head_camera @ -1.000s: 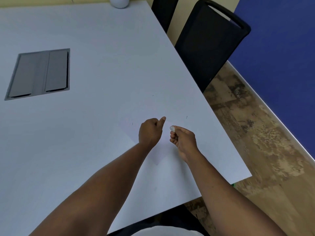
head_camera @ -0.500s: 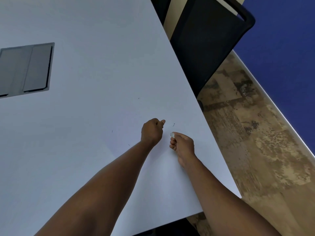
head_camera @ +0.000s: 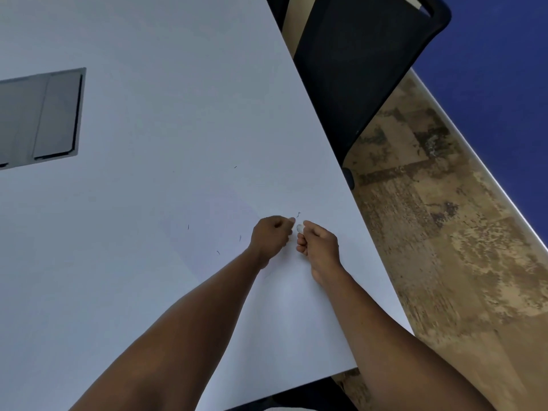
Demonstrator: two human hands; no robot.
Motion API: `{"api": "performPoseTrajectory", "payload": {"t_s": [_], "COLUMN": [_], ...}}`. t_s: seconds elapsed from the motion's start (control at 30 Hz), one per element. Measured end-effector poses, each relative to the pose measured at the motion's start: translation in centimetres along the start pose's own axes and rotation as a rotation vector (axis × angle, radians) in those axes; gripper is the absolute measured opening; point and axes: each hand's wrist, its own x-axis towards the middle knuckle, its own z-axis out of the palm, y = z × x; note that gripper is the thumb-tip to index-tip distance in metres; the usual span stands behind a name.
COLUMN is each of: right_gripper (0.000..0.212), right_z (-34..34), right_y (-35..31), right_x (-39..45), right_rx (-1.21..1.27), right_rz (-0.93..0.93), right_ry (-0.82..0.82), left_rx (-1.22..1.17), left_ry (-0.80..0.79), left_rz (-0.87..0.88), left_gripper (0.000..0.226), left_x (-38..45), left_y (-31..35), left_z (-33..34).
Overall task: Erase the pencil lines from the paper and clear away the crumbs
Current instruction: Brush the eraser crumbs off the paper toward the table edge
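White table [head_camera: 148,262], right hand [head_camera: 318,243] pinching eraser [head_camera: 300,228]

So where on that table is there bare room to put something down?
The table is bare between the grey floor-box hatch and the far edge by the black chair, and along the near left. It is crowded around the left hand and the right hand, which pinches an eraser amid crumbs.

The eraser [head_camera: 299,228] shows only as a pale tip from the right hand [head_camera: 318,244]; its shape cannot be told. The paper [head_camera: 213,229] left of the left hand [head_camera: 269,237] nearly blends into the desk [head_camera: 148,114], edges faint. Dark specks [head_camera: 298,214] nearby are too small to tell crumbs from lines.
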Motion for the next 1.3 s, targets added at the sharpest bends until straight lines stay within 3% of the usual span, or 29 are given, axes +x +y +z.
{"api": "performPoseTrajectory", "payload": {"t_s": [0.1,0.3,0.47,0.63,0.73,0.8,0.93,1.0,1.1,1.3], "right_gripper": [0.020,0.025,0.020,0.020,0.018,0.018,0.016,0.021,0.015,0.025], "right_z": [0.6,0.5,1.3,0.5,0.5,0.7,1.3,1.7,2.6,3.3], "right_y": [-0.1,0.2,0.1,0.0,1.1,2.5,5.3,6.8,8.2,10.0], "right_x": [-0.3,-1.1,-1.9,-1.6,-1.3,-1.4,-2.0,-2.2,-2.7,-5.2], "right_rx": [0.042,0.060,0.214,0.203,0.040,-0.161,-0.937,-1.128,-1.192,-1.057], "right_rz": [0.047,0.118,0.156,0.148,0.106,0.007,-0.554,-0.680,-0.714,-0.625], "right_ry": [-0.029,-0.216,-0.275,-0.210,-0.102,-0.088,-0.139,-0.136,-0.058,0.046], "left_rx": [-0.093,-0.270,-0.354,-0.147,0.051,0.155,0.295,0.408,0.582,0.655], "left_ry": [-0.021,0.045,0.092,0.196,0.177,0.152,0.209,0.253,0.334,0.440], "left_rz": [-0.012,-0.159,-0.209,-0.070,0.037,0.063,0.125,0.172,0.182,0.108], "left_gripper": [0.020,0.022,0.036,0.038,0.015,0.024,0.030,0.029,0.034,0.068], "left_x": [-0.5,-0.6,-0.8,-1.4,-2.4,-3.1,-4.3,-4.7,-5.5,-7.9], "left_y": [-0.5,-0.5,-0.6,-0.8,-2.1,-3.2,-6.0,-7.8,-10.9,-17.1], "left_z": [0.3,-0.7,-0.7,-0.5,-0.7,-1.1,-2.9,-4.5,-7.4,-11.3]}}
